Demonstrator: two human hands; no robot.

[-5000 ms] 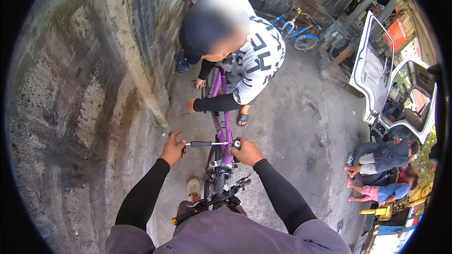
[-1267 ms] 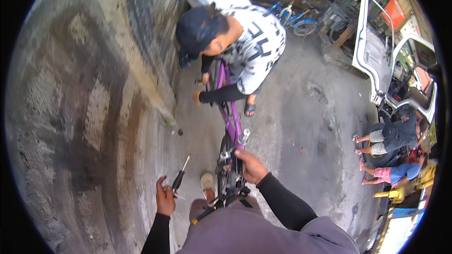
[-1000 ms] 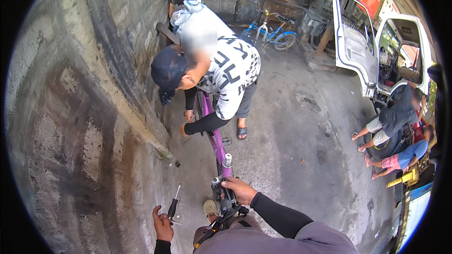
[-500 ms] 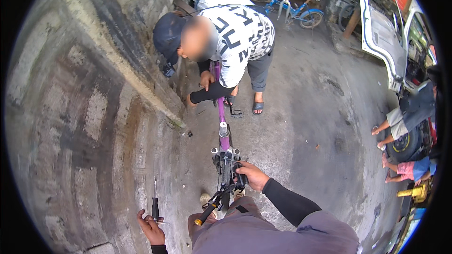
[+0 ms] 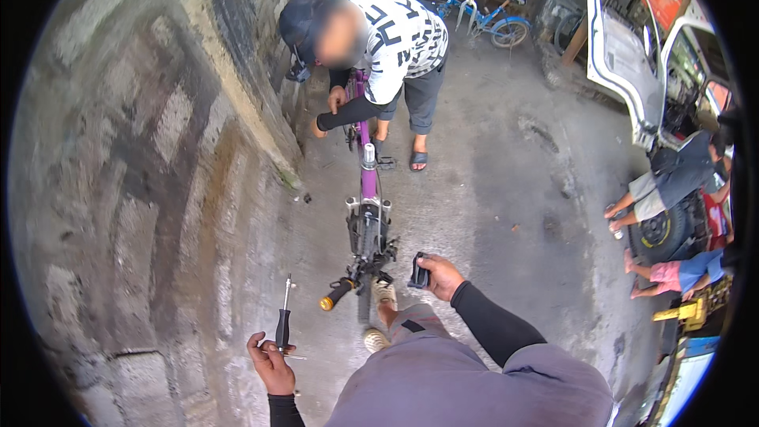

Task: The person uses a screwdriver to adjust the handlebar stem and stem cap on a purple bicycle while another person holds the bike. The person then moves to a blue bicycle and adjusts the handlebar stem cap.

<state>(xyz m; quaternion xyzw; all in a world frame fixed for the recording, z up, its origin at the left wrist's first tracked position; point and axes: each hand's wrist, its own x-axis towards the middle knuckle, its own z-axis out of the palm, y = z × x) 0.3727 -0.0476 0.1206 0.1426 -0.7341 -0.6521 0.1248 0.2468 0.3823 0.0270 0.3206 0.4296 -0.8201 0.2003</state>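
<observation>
My left hand (image 5: 273, 365) is closed on a screwdriver (image 5: 283, 326) with a black handle, its shaft pointing up and away. A thin metal rod (image 5: 296, 357) also sticks out sideways from those fingers. In my right hand (image 5: 445, 277) is a small black part (image 5: 419, 270), roughly rectangular, whose kind I cannot make out. It is apart from the bicycle. The purple bicycle (image 5: 369, 183) stands upside down or with its bars low between me and another person; its black handlebar grip (image 5: 340, 293) with a gold end lies between my hands.
Beyond the front end, a person in a patterned white shirt (image 5: 395, 28) bends over the bicycle frame. A rough concrete wall (image 5: 158, 190) runs along the left. Far off stands a blue bicycle (image 5: 494, 20); at right are a white vehicle door (image 5: 624, 55), a tyre (image 5: 662, 233) and other people.
My right hand has drawn away from the bicycle to the right, with the black part in it. My left hand still holds the screwdriver, slightly further right in view.
</observation>
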